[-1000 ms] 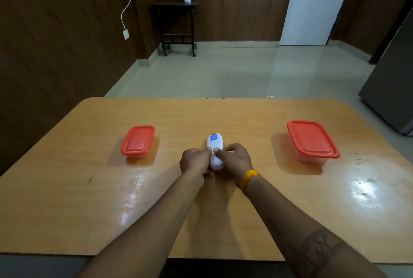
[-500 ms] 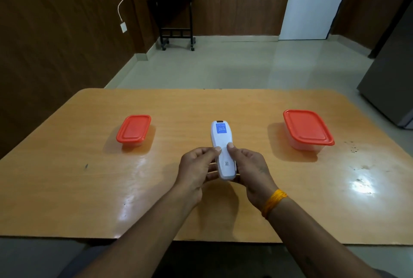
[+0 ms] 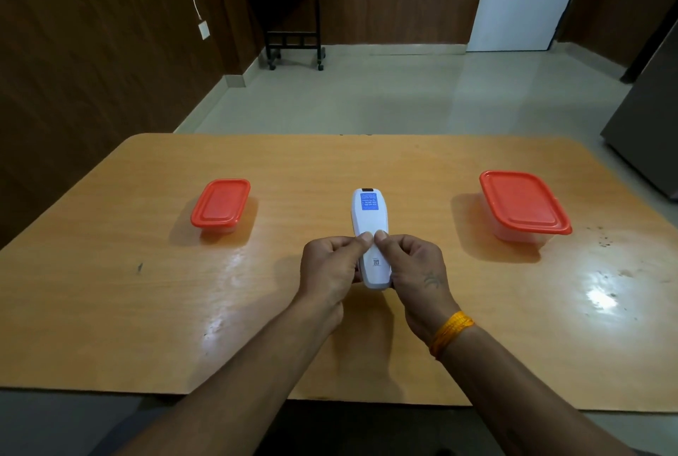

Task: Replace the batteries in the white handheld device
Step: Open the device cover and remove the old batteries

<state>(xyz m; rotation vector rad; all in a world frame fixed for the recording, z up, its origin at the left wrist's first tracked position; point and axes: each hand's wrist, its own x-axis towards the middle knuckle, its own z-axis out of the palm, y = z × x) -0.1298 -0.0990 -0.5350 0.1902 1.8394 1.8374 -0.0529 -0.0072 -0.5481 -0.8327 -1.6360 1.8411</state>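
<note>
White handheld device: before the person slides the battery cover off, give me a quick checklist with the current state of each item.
1. Device held in both hands: ok. The left hand and right hand grip the white handheld device at its near end.
2. Back face turned up: ok. The blue label and a small code mark face the camera.
3. Thumbs on the back: ok. Both thumbs press side by side at mid-length.
4. Cover off: not ok. The back looks closed.
5. Spare batteries in sight: cannot tell. The small red-lidded container and the larger red-lidded container are both shut.
</note>
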